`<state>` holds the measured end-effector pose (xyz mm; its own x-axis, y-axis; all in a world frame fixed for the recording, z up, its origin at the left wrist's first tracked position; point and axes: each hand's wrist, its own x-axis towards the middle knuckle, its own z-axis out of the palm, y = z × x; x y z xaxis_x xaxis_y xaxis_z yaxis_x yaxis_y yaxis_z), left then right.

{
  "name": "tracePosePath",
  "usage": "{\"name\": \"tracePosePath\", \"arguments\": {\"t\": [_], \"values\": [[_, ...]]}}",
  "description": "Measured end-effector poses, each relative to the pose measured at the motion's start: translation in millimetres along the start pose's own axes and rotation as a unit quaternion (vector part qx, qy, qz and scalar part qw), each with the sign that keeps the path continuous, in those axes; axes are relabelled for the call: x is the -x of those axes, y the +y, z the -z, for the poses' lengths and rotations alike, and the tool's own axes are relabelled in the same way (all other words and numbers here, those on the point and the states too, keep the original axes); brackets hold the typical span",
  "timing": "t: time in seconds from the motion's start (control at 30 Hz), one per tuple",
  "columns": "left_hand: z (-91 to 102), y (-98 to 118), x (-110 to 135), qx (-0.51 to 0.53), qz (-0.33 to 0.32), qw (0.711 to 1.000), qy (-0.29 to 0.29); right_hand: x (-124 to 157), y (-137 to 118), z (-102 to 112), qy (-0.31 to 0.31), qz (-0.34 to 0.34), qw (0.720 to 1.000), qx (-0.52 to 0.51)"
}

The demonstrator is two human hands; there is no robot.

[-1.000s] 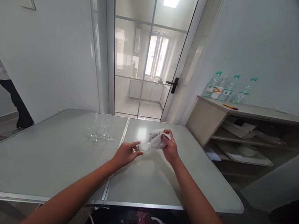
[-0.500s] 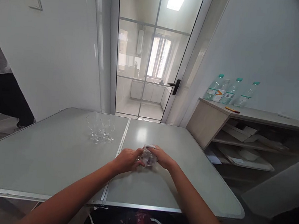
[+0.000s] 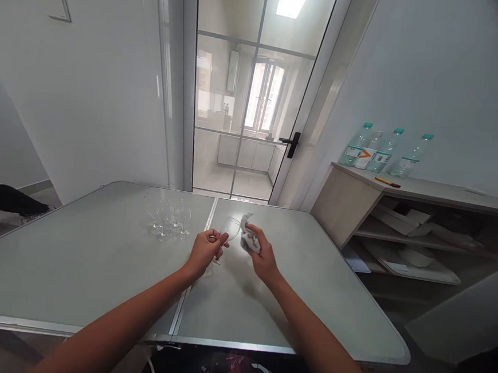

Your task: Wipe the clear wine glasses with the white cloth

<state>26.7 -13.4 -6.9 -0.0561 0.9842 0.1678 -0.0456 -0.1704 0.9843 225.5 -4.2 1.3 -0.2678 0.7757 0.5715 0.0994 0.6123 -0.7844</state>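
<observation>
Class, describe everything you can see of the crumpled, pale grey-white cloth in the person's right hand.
The crumpled, pale grey-white cloth looks like soft fabric, bunched into uneven folds with darker grey patches. The right hand grips it, covering part of it; one end juts up above the fingers. It is held over the pale grey table, close to the bowl of the clear stemmed glass; whether the two touch is hard to tell.

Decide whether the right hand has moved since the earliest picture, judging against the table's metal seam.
Yes: the right hand, holding the cloth, has moved left, so it is now nearer the metal seam.
</observation>
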Motion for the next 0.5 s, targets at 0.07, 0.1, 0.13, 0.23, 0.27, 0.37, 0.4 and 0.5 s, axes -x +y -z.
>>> {"name": "tracePosePath", "arguments": {"t": [0.07, 0.1, 0.13, 0.23, 0.27, 0.37, 0.4, 0.5], "values": [[-1.9, -2, 0, -0.002, 0.002, 1.0, -0.005, 2, -1, -2, -0.105, 0.096, 0.986, 0.09], [-2.8, -3, 1, -0.016, -0.006, 1.0, -0.007, 2, -2, -2, -0.155, 0.133, 0.97, 0.13], [-3.7, -4, 2, -0.033, -0.017, 0.999, -0.011, 2, -3, -1, -0.191, 0.161, 0.954, 0.168], [-5.1, -5, 6, -0.101, -0.066, 0.992, -0.04, 1, -5, 3, -0.203, 0.198, 0.92, 0.269], [-5.1, -6, 7, -0.134, -0.092, 0.985, -0.052, 0, -6, 5, -0.194, 0.2, 0.916, 0.29], [-3.2, -9, 12, -0.272, -0.194, 0.938, -0.087, -2, -9, 10, -0.163, 0.161, 0.924, 0.305], [-2.1, -10, 13, -0.326, -0.23, 0.912, -0.099, -3, -10, 11, -0.153, 0.13, 0.936, 0.291], [1.8, -10, 17, -0.458, -0.34, 0.81, -0.133, -5, -9, 12, -0.149, -0.005, 0.972, 0.183]]}}
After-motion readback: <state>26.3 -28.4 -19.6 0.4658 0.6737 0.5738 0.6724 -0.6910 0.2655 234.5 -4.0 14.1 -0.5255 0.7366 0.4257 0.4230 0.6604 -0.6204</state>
